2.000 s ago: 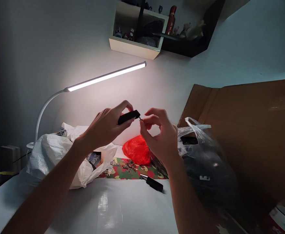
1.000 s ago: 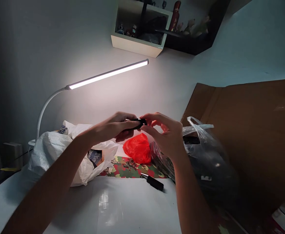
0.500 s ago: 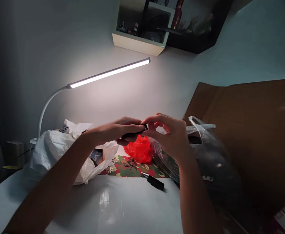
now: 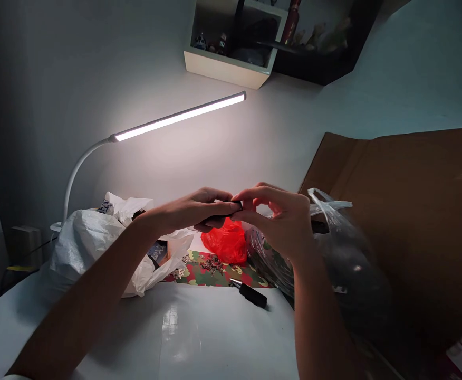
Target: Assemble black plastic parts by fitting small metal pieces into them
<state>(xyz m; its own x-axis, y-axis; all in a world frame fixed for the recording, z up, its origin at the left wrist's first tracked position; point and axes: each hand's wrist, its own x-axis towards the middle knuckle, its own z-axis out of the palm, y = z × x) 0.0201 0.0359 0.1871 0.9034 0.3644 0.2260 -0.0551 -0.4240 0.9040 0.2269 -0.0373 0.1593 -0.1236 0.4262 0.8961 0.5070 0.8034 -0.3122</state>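
My left hand (image 4: 199, 211) is closed around a small black strap-like piece (image 4: 237, 203), held above the table. Most of that piece is hidden by my fingers, so its exact kind does not show. At its right end, the thumb and fingertips of my right hand (image 4: 276, 211) pinch it, touching the left fingertips. Below the hands, a short tool (image 4: 252, 294) with a black handle and a pointed metal tip lies on the white table surface (image 4: 199, 332). Small metal bits (image 4: 212, 264) are heaped on a camouflage-patterned mat (image 4: 231, 275) behind it.
White plastic bags (image 4: 84, 235) bulge on the left. A red plastic bag (image 4: 227, 243) sits behind my hands. Clear bags (image 4: 345, 264) with dark contents stand at right, before a large cardboard sheet (image 4: 405, 211). A lit lamp (image 4: 179, 117) arches over the table, beneath a wall shelf (image 4: 223, 68).
Both hands keep hold of the black piece and sit slightly farther right in view. Less of its loop shows between the fingertips. The objects on the table have stayed put.
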